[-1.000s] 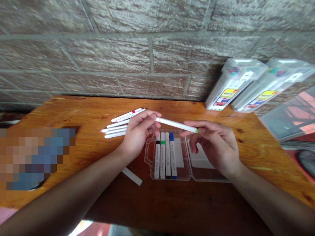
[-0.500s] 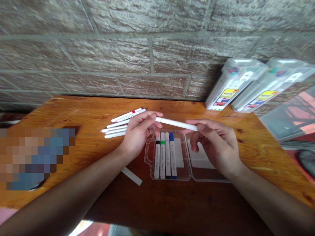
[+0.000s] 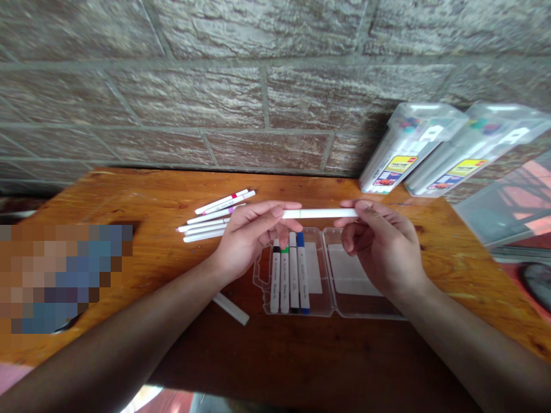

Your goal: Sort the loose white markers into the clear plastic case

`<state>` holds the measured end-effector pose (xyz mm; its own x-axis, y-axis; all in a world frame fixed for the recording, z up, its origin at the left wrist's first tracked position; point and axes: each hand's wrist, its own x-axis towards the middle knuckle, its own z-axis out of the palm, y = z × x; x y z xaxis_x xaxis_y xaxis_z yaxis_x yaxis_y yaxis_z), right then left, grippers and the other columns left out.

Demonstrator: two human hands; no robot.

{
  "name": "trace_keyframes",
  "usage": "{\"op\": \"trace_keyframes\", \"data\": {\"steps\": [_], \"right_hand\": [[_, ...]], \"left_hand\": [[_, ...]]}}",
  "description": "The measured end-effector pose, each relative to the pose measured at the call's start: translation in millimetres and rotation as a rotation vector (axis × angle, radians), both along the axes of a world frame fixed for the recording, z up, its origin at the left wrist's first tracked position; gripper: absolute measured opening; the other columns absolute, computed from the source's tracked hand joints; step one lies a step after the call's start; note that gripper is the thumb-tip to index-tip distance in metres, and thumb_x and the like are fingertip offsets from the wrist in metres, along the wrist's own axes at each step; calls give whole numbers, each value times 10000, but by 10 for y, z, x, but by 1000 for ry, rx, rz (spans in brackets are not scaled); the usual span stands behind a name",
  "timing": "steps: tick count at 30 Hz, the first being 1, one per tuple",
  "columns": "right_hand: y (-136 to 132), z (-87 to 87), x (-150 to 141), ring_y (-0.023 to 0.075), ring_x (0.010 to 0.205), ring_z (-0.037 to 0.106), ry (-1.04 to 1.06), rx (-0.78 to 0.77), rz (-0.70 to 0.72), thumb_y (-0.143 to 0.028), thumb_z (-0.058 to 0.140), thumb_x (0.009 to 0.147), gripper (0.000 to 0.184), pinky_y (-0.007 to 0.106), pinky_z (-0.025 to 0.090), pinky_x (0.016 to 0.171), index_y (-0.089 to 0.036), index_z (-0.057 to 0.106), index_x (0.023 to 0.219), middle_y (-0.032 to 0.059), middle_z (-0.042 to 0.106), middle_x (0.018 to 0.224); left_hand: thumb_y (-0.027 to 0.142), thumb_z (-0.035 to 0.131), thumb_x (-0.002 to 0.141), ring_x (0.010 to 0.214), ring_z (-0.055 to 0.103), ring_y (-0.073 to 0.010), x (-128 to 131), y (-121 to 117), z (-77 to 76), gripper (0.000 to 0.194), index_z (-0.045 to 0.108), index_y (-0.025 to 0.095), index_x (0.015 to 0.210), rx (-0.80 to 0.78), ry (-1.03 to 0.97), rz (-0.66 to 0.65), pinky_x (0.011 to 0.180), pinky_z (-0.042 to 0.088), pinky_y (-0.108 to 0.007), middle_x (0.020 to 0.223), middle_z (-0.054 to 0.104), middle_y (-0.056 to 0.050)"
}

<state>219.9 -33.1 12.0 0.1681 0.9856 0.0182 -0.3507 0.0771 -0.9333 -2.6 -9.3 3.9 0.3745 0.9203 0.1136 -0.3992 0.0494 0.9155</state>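
Between the left hand (image 3: 253,235) and the right hand (image 3: 385,238), each pinched closed on one end, a white marker (image 3: 322,213) hangs level near the open clear case (image 3: 331,293), where one loosened pinch could drop it across the four markers (image 3: 294,281).

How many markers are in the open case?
4, in the case, left half, side by side: black-banded marker, green-banded marker, black-ended marker, blue-capped marker. The right hand hides part of the other half, so maybe more.
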Motion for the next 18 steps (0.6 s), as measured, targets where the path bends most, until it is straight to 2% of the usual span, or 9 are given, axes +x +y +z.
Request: {"op": "trace_keyframes", "data": {"steps": [7, 18], "right_hand": [[10, 31, -6, 98, 374, 554, 26, -51, -18, -269, 759, 878, 124, 212, 396, 346, -154, 802, 886, 34, 752, 652], [33, 21, 9, 83, 390, 530, 23, -94, -16, -338, 836, 810, 210, 195, 364, 348, -155, 775, 893, 11, 725, 648]], "left_hand": [[333, 757, 945, 614, 653, -143, -14, -10, -9, 295, 834, 181, 1185, 22, -9, -51, 661, 534, -302, 939, 843, -130], [300, 732, 988, 677, 677, -125, -33, -32, -18, 320, 791, 260, 1300, 100, 37, -140, 681, 549, -268, 1104, 843, -132]]}}
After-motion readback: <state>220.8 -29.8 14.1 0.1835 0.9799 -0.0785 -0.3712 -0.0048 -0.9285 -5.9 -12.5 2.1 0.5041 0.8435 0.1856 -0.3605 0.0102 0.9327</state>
